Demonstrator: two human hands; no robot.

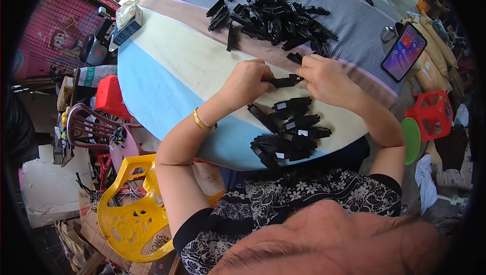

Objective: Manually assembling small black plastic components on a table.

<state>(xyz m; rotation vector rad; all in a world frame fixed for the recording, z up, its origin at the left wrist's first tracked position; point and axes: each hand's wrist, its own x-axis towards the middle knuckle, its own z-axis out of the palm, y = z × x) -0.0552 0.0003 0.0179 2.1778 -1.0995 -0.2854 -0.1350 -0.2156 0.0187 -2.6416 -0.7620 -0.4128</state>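
Between my two hands is a black plastic part (284,81), long and narrow. My left hand (248,83) pinches its left end, fingers closed. The right end is in the closed fingers of my right hand (324,78); the fingertips partly hide it. Just below, nearer to me, lies a small group of similar black parts (291,133), some with a whitish patch. Beyond my hands spreads a large heap of loose black plastic pieces (276,14). One loose black piece (294,58) rests right by my right fingers.
A striped cloth (167,67) covers the table. A tissue box (129,24) stands at its far left edge, a phone (404,52) on a holder at the right. Around the table are a yellow chair (134,214), a red stool (430,114) and a green round seat (411,141).
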